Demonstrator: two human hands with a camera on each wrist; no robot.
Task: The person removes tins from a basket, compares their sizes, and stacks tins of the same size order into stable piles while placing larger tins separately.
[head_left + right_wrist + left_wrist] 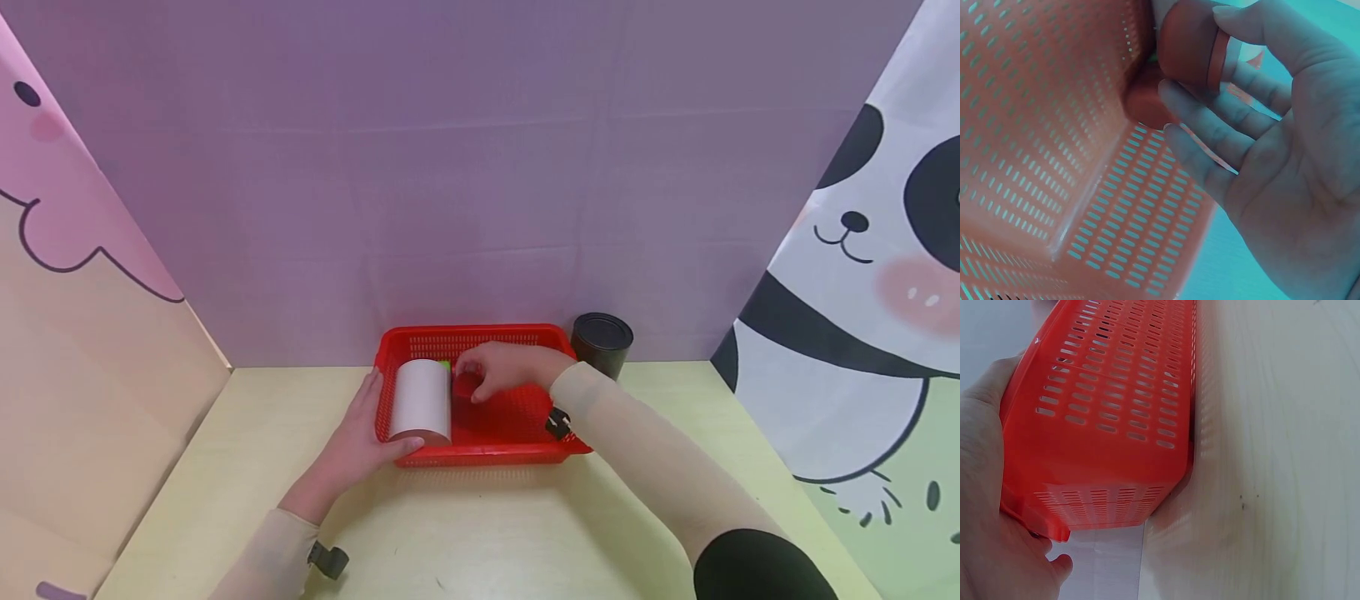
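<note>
Nearest the camera is bare tabletop, pale yellow-green wood. Left hand sits at the basket's left end, palm against the side wall and thumb hooked round the near corner, so it's gripping the basket itself. Basket is red, perforated plastic, flat on the tabletop. Inside at the left end lies a white roll on its side, just beside the left hand's edge. Right hand reaches in over the right rim, fingers curled round a red can in the middle of the basket, right next to the roll. A bit of green peeks out behind the roll, can't tell what. Behind the basket's right corner stands a black can, near the purple backdrop.
</note>
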